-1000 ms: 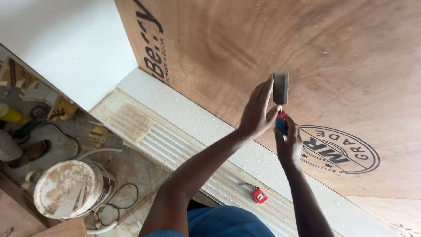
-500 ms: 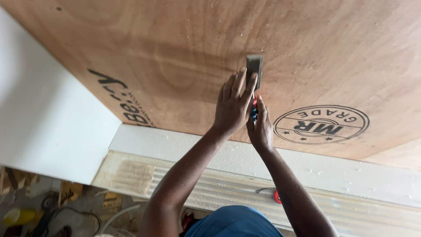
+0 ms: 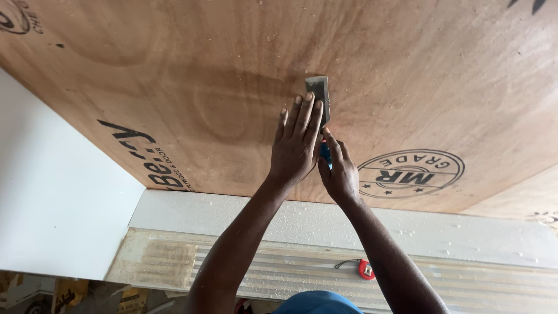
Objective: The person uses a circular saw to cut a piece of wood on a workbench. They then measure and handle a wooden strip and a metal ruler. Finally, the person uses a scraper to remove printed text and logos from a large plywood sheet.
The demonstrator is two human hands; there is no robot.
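Where the two forearms meet near the middle of the head view, both hands work on a large brown plywood sheet [image 3: 232,75] with round and lettered black stamps. The left hand [image 3: 297,145] lies flat on the sheet, fingers straight and close together, its fingertips [image 3: 307,100] resting against the flat grey metal blade [image 3: 318,96] of a hand tool that lies on the wood. The right hand [image 3: 340,171] sits just beside and below the left, curled around the tool's blue handle [image 3: 325,152], of which only a small part shows between the two hands; a spot of red shows at the joint of blade and handle. The blade points away from the person, its squared tip past the left fingertips.

The near edge of the sheet overlaps a white board [image 3: 407,229] dusted with wood shavings. Below that runs a pale ribbed panel [image 3: 279,270], on which a small red tape measure [image 3: 365,269] with a dark wrist loop lies, well apart from the hands. A plain white panel [image 3: 52,203] stands at the left. A blue garment [image 3: 317,302] shows at the bottom edge.
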